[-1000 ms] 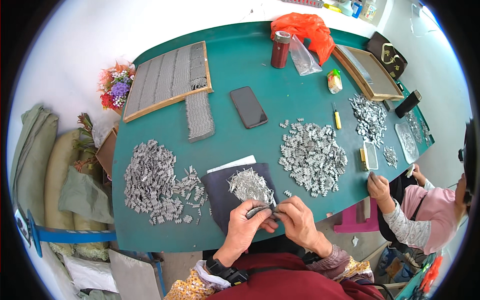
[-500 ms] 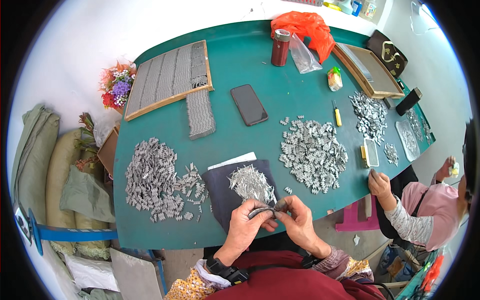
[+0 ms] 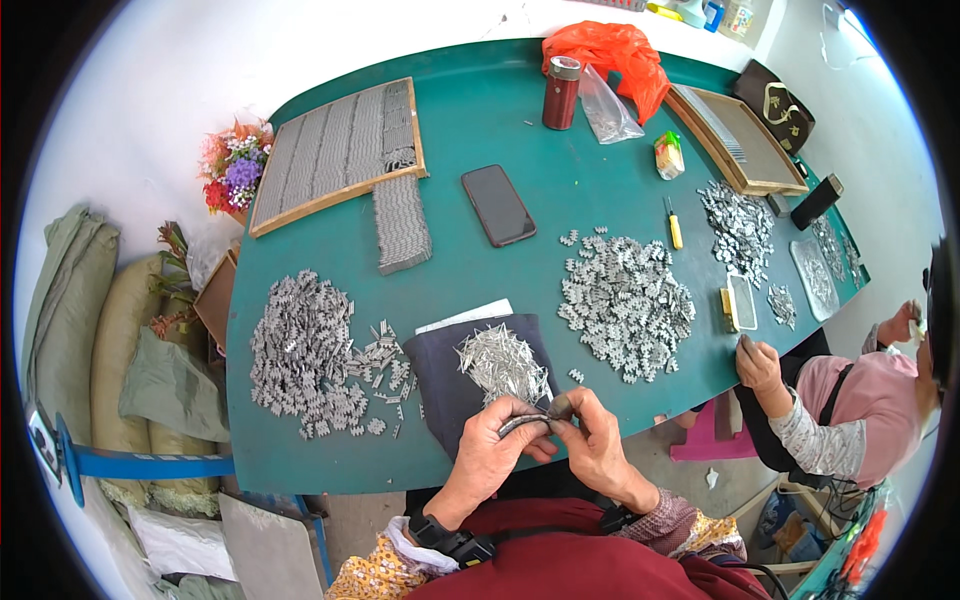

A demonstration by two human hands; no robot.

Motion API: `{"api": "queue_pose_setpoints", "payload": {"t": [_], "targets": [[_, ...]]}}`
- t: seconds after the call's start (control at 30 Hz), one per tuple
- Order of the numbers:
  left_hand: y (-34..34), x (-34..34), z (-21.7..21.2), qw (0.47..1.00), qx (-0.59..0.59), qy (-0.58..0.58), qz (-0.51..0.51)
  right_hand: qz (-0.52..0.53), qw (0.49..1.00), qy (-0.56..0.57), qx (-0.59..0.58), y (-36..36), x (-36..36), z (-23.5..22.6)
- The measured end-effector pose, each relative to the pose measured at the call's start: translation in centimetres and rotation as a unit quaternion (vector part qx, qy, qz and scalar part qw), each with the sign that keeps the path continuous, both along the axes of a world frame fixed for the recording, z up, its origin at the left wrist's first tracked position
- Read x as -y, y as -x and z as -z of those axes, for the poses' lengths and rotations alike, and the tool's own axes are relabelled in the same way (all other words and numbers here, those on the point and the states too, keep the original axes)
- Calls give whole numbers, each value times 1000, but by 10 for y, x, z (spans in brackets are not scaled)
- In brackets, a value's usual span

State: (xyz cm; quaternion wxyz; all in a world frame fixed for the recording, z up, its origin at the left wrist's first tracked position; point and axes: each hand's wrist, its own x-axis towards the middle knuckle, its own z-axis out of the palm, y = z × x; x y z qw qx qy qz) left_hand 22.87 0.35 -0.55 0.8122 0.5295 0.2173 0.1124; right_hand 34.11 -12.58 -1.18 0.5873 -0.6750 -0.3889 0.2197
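My left hand [image 3: 490, 442] is closed around a short, dark grey curved strip [image 3: 520, 421] that looks like linked metal pieces. Thumb and fingers of my right hand [image 3: 600, 445] pinch at the strip's right end; whether a small pin sits between them is too small to tell. Just beyond my hands, a heap of thin silvery metal pins [image 3: 503, 360] lies on a folded dark cloth [image 3: 432, 375]. Small toothed grey metal pieces form one pile [image 3: 300, 355] to the left and another pile [image 3: 628, 308] to the right.
A wooden-framed tray [image 3: 340, 160] of grey strips stands far left, a grey woven-looking band [image 3: 402, 225] beside it. A phone [image 3: 498, 206], red flask [image 3: 561, 95], yellow-handled screwdriver [image 3: 675, 230] and orange bag [image 3: 610, 60] lie farther back. A co-worker [image 3: 830, 420] sits at the right.
My hands stay together on the strip, with only slight finger movement. At the right, the co-worker's raised hand has shifted closer to the head.
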Motion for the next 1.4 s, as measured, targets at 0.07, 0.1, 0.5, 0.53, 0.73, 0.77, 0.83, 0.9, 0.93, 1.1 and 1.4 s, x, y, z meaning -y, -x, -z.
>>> {"api": "queue_pose_setpoints", "payload": {"t": [0.07, 0.1, 0.5, 0.53, 0.73, 0.77, 0.83, 0.9, 0.93, 1.1, 1.4], "targets": [[1, 0, -1, 1000, 5, -1, 1, -1, 1000, 0, 4, 0, 0, -3], [1, 1, -4, 1000, 5, 3, -7, -1, 1000, 0, 9, 0, 0, -4], [5, -5, -1, 999, -30, 13, -41, 153, 984, 91, 24, -50, 7, -1], [6, -5, 1, 999, -27, 11, -35, 174, 976, 103, 86, -60, 11, 9], [1, -4, 9, 1000, -19, 17, -17, 127, 947, 147, 255, -63, 14, 25], [1, -5, 10, 1000, -24, 15, -8, 116, 932, 150, 308, -60, 9, 27], [0, -6, 9, 999, -30, 12, 1, 115, 916, 141, 358, -57, 0, 28], [1, -7, 6, 999, -41, 9, -5, 68, 898, 178, 396, -56, -4, 28], [1, -8, 6, 999, -42, 8, -7, 65, 901, 177, 390, -55, -5, 27], [-3, -7, 4, 999, -27, 3, -23, 40, 975, 120, 183, -50, 0, 12], [-2, -15, -2, 998, -25, 2, -63, 55, 957, 84, 274, -47, -3, 16]]}}
